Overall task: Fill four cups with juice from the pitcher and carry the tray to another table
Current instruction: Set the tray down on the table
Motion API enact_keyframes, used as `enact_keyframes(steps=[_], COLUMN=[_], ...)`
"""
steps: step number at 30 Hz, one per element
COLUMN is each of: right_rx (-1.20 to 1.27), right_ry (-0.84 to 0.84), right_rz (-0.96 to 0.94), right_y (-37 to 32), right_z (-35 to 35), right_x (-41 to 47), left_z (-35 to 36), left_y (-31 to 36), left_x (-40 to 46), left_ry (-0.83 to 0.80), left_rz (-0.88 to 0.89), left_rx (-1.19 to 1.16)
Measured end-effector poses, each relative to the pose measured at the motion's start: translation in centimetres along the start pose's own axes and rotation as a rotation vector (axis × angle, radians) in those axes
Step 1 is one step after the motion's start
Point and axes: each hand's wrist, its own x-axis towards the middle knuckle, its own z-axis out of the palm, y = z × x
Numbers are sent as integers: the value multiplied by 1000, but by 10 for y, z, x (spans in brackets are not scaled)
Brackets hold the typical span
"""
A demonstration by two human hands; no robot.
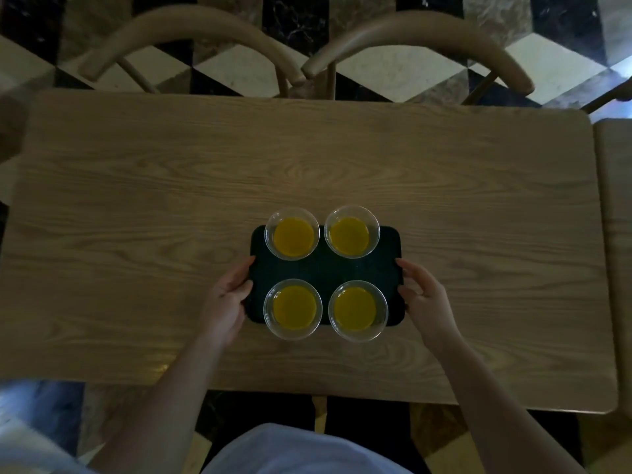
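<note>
- Dark rectangular tray (pixel 325 271) sits on wooden tabletop (pixel 171 186), near its near edge, roughly centred left to right.
- Four clear plastic cups, each holding orange juice, stand upright, one at each tray corner: far-left cup (pixel 292 233), far-right cup (pixel 351 231), near-left cup (pixel 293 308), near-right cup (pixel 357 310).
- Cups apart from each other; the near pair overhangs tray's near edge in this view.
- Left hand (pixel 227 297) on tray's left edge, fingers curled around the rim, gripping it.
- Right hand (pixel 422 297) at tray's right edge, fingers loosely bent, touching the rim; cannot tell if the grip is firm.
- Both forearms bare, reaching over tabletop's near edge.
- Two wooden chair backs beyond tabletop's far edge: left chair (pixel 191 35), right chair (pixel 420 39).
- Checkered marble floor (pixel 393 73) behind.
</note>
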Motion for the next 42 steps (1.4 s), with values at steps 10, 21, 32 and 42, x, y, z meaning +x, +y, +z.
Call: enact_keyframes(steps=[10,21,32,42], right_rx=[-8,19,9,-60], right_ry=[2,9,43,64], right_rz=[22,30,51,86], right_y=[-7,-5,-2,-2], right_z=[11,32,60,61], right_x=[22,23,7,5], left_z=[-3,-20,-49,-54], left_y=[18,27,30,36], left_x=[28,21,20,18], left_ry=[-34,4,-3,5], left_rz=[17,45,46,47], left_rx=[3,62,101,218])
